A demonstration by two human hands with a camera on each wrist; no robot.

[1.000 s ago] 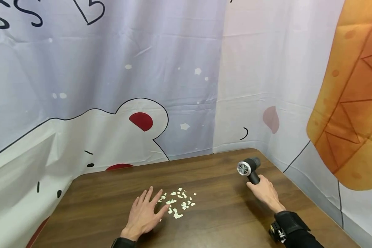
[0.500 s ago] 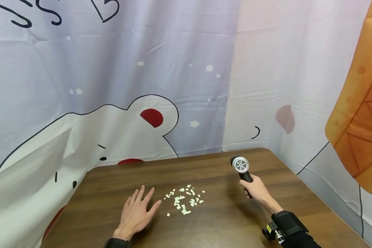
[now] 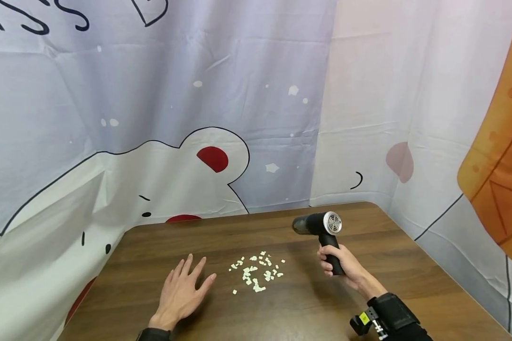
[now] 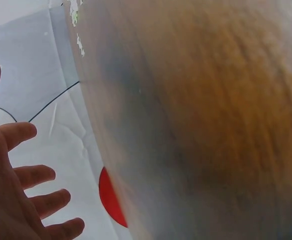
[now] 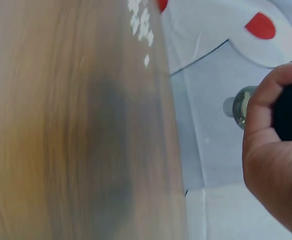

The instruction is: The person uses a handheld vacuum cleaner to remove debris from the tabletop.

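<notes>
My right hand grips the black handle of a handheld vacuum, held above the table. It has a silver round grille at the rear and a smoky see-through barrel pointing left. In the right wrist view, curled fingers wrap the dark handle, and the clear barrel end shows beyond them. Small white paper scraps lie scattered mid-table, left of the vacuum. On their left, my left hand hovers palm down with fingers spread, holding nothing; its fingers appear relaxed in the left wrist view.
The brown wooden table has rounded back corners. A printed fabric curtain hangs behind it and continues along the right side. One lone scrap lies apart at the front left of the others.
The right hand has swung the vacuum left and turned it, so its barrel now points left instead of away. The left hand has shifted left, away from the scraps. The head view has turned slightly.
</notes>
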